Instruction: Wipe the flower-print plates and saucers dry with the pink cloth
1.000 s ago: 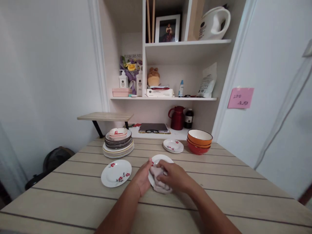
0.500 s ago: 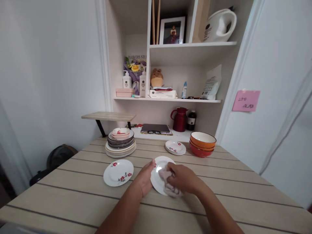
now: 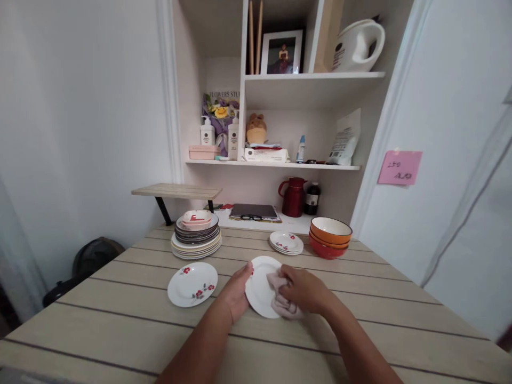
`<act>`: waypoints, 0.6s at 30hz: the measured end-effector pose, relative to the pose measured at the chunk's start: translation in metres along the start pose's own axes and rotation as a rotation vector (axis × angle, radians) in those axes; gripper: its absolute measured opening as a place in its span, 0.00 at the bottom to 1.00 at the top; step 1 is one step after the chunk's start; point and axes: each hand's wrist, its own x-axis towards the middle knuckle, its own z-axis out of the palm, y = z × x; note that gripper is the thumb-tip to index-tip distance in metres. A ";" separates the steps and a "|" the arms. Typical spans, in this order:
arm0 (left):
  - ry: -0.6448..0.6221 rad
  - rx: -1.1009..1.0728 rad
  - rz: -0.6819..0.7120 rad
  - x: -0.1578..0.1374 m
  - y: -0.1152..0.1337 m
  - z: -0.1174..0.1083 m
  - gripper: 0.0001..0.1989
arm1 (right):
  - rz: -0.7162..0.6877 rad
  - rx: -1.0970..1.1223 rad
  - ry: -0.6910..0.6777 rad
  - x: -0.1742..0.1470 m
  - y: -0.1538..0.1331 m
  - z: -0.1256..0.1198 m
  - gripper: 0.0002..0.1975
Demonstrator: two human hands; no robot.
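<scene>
My left hand (image 3: 239,292) grips the left rim of a small white plate (image 3: 259,288), its thumb on top near a red flower print. The plate is tilted up toward me over the table. In my right hand (image 3: 302,288) a crumpled pale pinkish-grey cloth (image 3: 285,304) is bunched, pressed against the right part of the plate's face. Part of the cloth hangs below the plate's right rim. To the left a larger white plate (image 3: 192,285) with red flowers lies flat on the table.
A stack of plates (image 3: 196,242) with small dishes on top stands at the back left. Small flowered plates (image 3: 286,242) and stacked orange and red bowls (image 3: 330,237) sit at the back right. Behind are a red jug (image 3: 293,197), a dark bottle (image 3: 312,198) and a laptop (image 3: 254,211).
My right hand has shifted slightly right with the cloth across the plate's face. My left hand keeps its hold on the rim. The whole view has moved a little.
</scene>
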 end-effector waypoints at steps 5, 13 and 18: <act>0.016 -0.009 -0.002 0.000 0.000 -0.001 0.19 | -0.190 0.066 -0.002 -0.001 -0.031 0.016 0.11; -0.007 0.000 -0.028 -0.001 0.001 0.003 0.20 | 0.099 0.067 0.264 0.012 -0.017 0.007 0.12; 0.013 -0.016 -0.012 -0.003 0.001 0.003 0.20 | -0.018 0.028 0.003 -0.001 0.005 -0.001 0.08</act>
